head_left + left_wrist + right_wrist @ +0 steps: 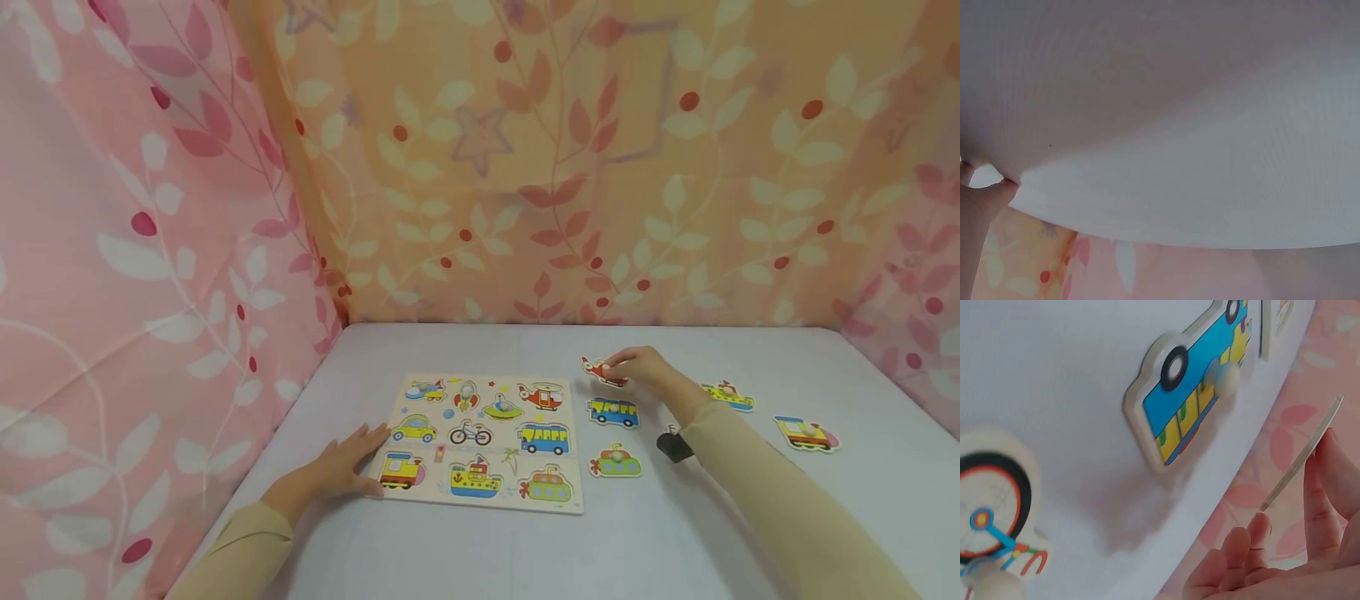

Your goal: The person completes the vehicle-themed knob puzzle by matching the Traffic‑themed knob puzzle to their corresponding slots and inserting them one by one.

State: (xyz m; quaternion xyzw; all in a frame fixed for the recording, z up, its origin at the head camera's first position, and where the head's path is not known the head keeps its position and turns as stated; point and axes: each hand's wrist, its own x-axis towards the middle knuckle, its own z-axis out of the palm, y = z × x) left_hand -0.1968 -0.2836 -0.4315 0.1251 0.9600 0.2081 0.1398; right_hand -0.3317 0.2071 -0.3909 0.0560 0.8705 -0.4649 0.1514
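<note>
In the head view my right hand (637, 365) pinches a red helicopter puzzle piece (597, 368) above the table, to the right of the puzzle board (505, 431). Seen edge-on, this thin piece (1297, 462) sits between thumb and fingers in the right wrist view. My left hand (341, 463) rests at the board's left edge, fingers extended, thumb by its near corner. Thumb and a fingertip of the left hand (985, 200) show at the left of its wrist view. Vehicle pictures cover the board, including a helicopter (543, 398) at its far right.
Beside the board lie a bus piece (612, 412) and a submarine piece (617, 462). Farther right are a ship piece (731, 397) and a train piece (808, 434). A bicycle piece (997, 500) shows in the right wrist view. Patterned curtains (555, 167) surround the white table.
</note>
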